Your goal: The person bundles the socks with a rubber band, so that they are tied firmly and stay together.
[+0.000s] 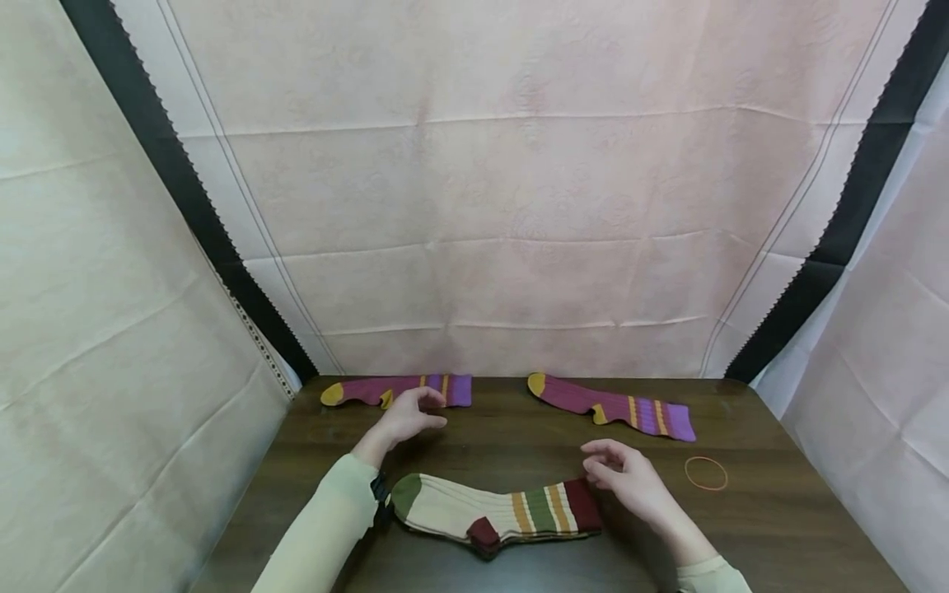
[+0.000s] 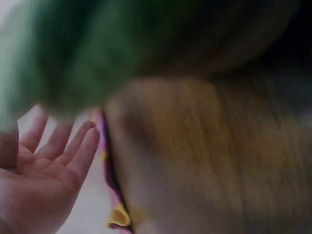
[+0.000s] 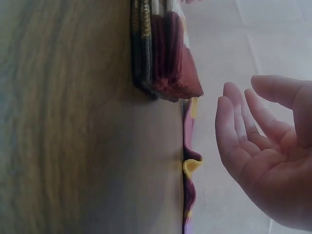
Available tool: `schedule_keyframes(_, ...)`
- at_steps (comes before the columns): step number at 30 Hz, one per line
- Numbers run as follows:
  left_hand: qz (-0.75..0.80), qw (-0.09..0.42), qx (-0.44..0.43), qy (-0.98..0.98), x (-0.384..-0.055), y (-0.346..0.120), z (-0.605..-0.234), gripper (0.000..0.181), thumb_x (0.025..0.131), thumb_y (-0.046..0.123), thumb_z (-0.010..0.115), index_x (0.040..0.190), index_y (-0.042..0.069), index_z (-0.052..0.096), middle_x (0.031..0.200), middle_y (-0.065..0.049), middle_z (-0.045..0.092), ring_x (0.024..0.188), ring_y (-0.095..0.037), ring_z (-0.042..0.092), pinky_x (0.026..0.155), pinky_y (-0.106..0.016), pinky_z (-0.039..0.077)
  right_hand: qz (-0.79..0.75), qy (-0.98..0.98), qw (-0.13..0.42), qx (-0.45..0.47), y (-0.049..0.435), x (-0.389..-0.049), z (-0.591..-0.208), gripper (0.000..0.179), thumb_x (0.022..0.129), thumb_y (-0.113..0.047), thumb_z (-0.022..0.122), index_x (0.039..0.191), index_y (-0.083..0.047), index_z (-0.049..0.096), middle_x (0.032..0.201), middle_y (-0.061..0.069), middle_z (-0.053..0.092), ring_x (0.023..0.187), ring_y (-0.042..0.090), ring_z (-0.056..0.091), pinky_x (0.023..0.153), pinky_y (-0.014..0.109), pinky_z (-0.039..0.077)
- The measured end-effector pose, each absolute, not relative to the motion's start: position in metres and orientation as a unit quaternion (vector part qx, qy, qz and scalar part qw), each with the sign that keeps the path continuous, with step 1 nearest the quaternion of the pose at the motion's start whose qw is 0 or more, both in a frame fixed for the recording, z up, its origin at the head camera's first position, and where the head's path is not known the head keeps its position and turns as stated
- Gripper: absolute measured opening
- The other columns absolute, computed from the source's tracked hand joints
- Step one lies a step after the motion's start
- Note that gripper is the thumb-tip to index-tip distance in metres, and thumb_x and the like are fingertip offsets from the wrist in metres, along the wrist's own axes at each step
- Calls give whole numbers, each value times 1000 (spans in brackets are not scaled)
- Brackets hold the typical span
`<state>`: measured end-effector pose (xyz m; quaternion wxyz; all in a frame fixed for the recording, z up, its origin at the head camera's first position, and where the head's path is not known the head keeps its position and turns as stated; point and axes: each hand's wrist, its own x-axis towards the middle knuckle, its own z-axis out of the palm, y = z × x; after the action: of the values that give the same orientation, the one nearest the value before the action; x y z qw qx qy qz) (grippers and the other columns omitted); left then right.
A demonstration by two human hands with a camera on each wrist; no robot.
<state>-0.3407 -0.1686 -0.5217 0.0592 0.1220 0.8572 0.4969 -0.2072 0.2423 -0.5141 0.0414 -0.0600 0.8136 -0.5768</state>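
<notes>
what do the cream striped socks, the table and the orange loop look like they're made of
Cream striped socks: knit fabric, soft and matte, shown by the lengthwise ribbing; the fibre can't be told.
Table: brown wood or wood-look laminate, faintly glossy, judging by the grain streaks and soft sheen.
Orange loop: probably rubber, going by its thin, closed, band-like shape; too small to be sure of its finish.

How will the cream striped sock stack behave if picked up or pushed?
The sock stack will probably sag, being ribbed knit. It likely won't roll, since it lies flat. Its layers, distinct in the right wrist view, may slide apart.
</notes>
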Motion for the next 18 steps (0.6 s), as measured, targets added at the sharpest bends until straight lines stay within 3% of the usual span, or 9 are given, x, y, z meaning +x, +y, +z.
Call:
schedule_keyframes(5, 485, 56, 102, 867, -348, -172, -527, 53, 87, 1, 86, 136, -1, 66, 135, -17, 67, 132, -39, 57, 112, -56, 45, -575, 815, 43, -61, 243, -208, -520, 33, 104, -10, 71, 132, 6, 64, 109, 21, 73, 94, 31, 74, 79, 37, 64)
schedule_keyframes(18, 467, 86, 132, 870, -344, -170, -532, 63, 83, 1, 90, 140, 1, 64, 141, -18, 64, 138, -40, 54, 116, -57, 41, -564, 819, 64, -84, 232, -214, -510, 34, 106, -16, 70, 132, 5, 65, 110, 23, 72, 93, 27, 72, 78, 32, 62)
